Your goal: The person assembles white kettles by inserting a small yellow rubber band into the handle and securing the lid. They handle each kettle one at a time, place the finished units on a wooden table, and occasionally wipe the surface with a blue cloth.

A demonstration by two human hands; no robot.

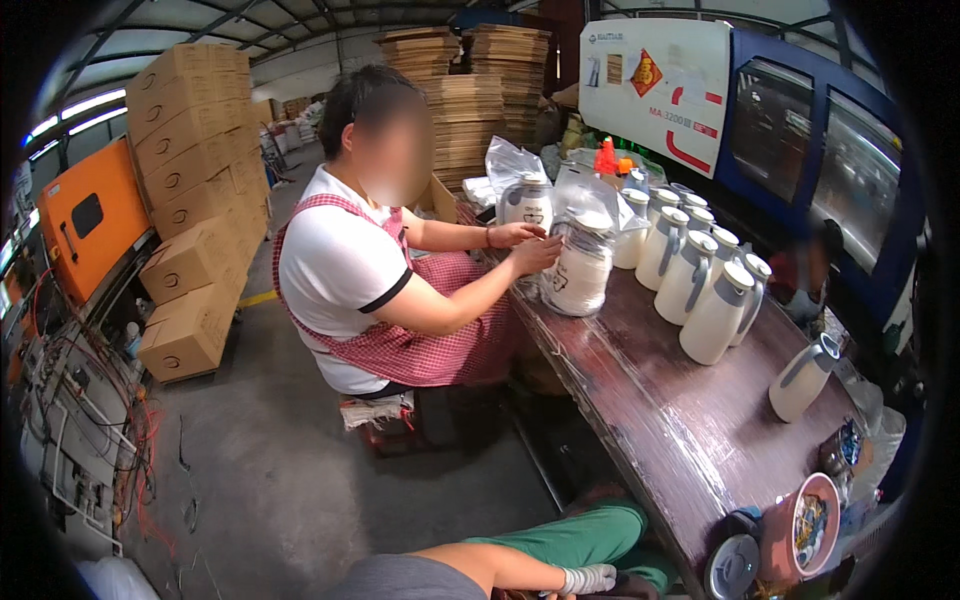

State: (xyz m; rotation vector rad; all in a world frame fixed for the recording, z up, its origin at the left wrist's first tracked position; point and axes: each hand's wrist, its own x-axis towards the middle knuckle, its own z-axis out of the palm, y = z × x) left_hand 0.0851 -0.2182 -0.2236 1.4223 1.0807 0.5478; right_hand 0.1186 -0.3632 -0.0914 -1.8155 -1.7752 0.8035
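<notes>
My left hand (591, 579), with white knitted fabric on it, shows at the lower edge beside a green trouser leg (575, 535). Its fingers are mostly cut off, so whether it holds anything is hidden. My right hand is out of the picture. Nearest on the table stand a pink tub (806, 525) with small mixed pieces inside and a round dark grey lid-like part (732, 567). Farther along, one cream jug (804, 378) with a grey handle stands apart. Across from me, a co-worker's hands (535, 250) touch a jug in a clear plastic bag (579, 265).
Several cream-and-grey jugs (690, 280) crowd the far half of the brown table (660, 400). Behind it stands a large white and blue machine (650, 90). Cardboard boxes (190, 200) are stacked at left, near an orange machine panel (92, 220) and loose cables (105, 430).
</notes>
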